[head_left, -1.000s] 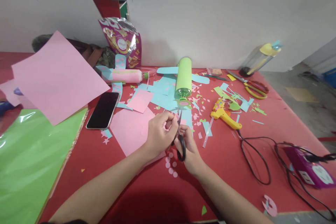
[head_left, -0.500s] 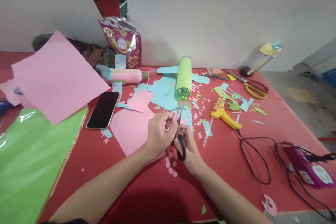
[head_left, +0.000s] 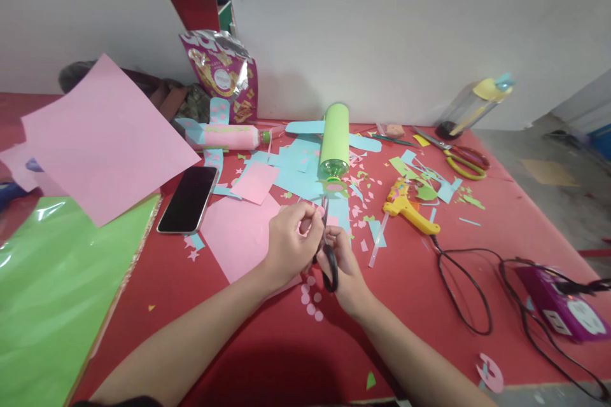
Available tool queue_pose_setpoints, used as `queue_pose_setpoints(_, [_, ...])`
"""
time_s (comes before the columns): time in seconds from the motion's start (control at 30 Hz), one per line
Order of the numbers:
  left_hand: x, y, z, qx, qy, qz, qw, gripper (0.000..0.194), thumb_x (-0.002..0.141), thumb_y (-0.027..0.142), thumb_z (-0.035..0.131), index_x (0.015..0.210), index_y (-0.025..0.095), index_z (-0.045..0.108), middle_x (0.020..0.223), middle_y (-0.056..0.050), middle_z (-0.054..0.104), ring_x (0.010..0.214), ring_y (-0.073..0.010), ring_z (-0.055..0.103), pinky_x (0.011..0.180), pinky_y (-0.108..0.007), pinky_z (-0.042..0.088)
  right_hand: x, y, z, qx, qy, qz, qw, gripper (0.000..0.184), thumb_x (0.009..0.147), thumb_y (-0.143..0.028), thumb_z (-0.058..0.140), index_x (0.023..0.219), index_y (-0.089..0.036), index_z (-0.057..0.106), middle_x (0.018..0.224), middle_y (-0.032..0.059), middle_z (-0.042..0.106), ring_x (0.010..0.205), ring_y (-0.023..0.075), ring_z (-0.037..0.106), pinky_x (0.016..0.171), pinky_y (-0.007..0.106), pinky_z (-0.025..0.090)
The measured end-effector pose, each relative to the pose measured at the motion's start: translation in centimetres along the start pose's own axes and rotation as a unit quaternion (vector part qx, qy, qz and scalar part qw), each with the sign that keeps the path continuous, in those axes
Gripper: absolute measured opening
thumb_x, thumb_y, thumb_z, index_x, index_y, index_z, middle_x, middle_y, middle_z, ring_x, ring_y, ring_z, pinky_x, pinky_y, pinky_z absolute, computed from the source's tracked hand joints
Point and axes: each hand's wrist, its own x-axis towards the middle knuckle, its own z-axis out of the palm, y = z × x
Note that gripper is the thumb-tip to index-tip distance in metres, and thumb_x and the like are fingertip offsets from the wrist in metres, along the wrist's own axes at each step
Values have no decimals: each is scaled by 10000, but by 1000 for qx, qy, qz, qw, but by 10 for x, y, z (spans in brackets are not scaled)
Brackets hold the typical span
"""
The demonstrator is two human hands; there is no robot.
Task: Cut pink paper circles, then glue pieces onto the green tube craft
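My right hand grips black-handled scissors, blades pointing away from me. My left hand pinches a small pink paper scrap right at the blades. Both hands hover over a pink sheet on the red table. Several small pink paper circles lie just below my hands. A bottle wrapped in green paper lies beyond the scissors on light blue paper pieces.
A black phone lies left of the pink sheet. A large pink sheet and green sheet fill the left. A yellow glue gun, black cable, purple power strip, yellow scissors and snack bag surround.
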Motion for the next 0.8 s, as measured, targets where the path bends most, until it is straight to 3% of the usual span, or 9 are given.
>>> queue_pose_setpoints(0.8, [-2, 2, 1, -36, -2, -15, 999, 257, 789, 190, 434, 539, 183, 378, 477, 58, 368, 451, -75, 386, 484, -192, 343, 0, 1, 1, -23, 18, -6, 1000, 263, 786, -419, 525, 937, -258, 382, 761, -23, 502, 580, 99, 495, 546, 253, 423])
